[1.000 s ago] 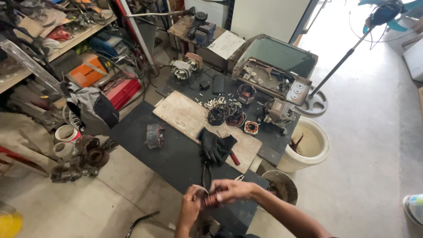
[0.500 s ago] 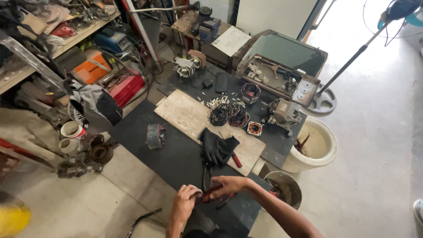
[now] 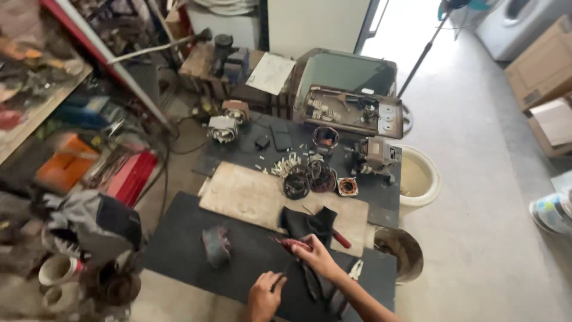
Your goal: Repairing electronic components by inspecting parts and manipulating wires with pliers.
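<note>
Right hand [image 3: 314, 255] now reaches out over the black mat [image 3: 179, 250] with its fingers closed on a small dark-red bundle [image 3: 290, 244], holding it off the mat; a second ago both hands were pressed together close to the body, working one piece between them. The left hand [image 3: 264, 295] has dropped away to the near edge of the mat, fingers curled on a thin dark strip [image 3: 280, 277]; whether it really grips the strip I cannot tell. So the two hands have come apart, which I judge to mean the joint handling is over and the bundle is being moved on its own.

From largest to smallest around them: the black mat covers the low tabletop, and a pale wooden board [image 3: 256, 197] lies across it on the far side. On the right end of the board rests a black glove [image 3: 310, 222], just beyond the right hand, with a red-handled tool [image 3: 339, 238] beside it. A dark wound coil [image 3: 215, 244] sits on the mat to the left of the hands. Pliers [image 3: 354, 271] lie near the right forearm.
</note>
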